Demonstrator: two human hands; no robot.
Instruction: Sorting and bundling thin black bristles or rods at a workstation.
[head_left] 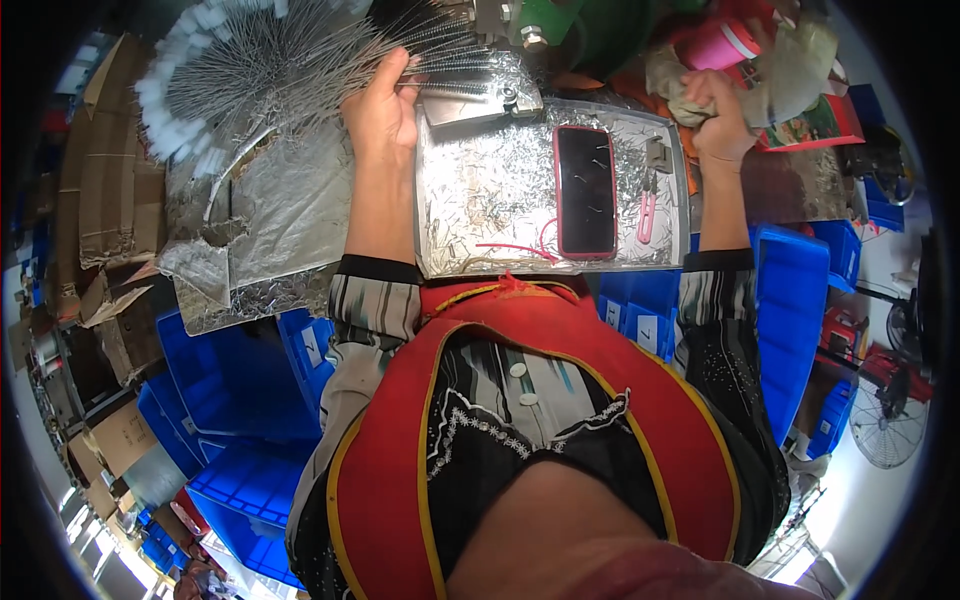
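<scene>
My left hand (378, 122) is closed at the far left of a white tray (423, 235), thumb upward, on a bundle of thin wire brushes (270, 75). Their wires fan out to the left with white tips; dark bristled ends reach right, over a shiny metal block (470, 108) with a bolt. My right hand (722, 125) is curled into a fist at the far right of the tray. Its fingers grip a crumpled greyish cloth (664, 78). In the tray lie a phone (586, 190) in a red case, pink-handled snips (647, 215) and scattered wire clippings.
A pink spool (720, 42) stands beyond my right hand, beside a crumpled plastic bag (800, 70). Green machinery (600, 35) is at the back. Blue bins (225, 370) stand around my lap, cardboard (110, 170) is at the left, and a fan (888, 425) at the right.
</scene>
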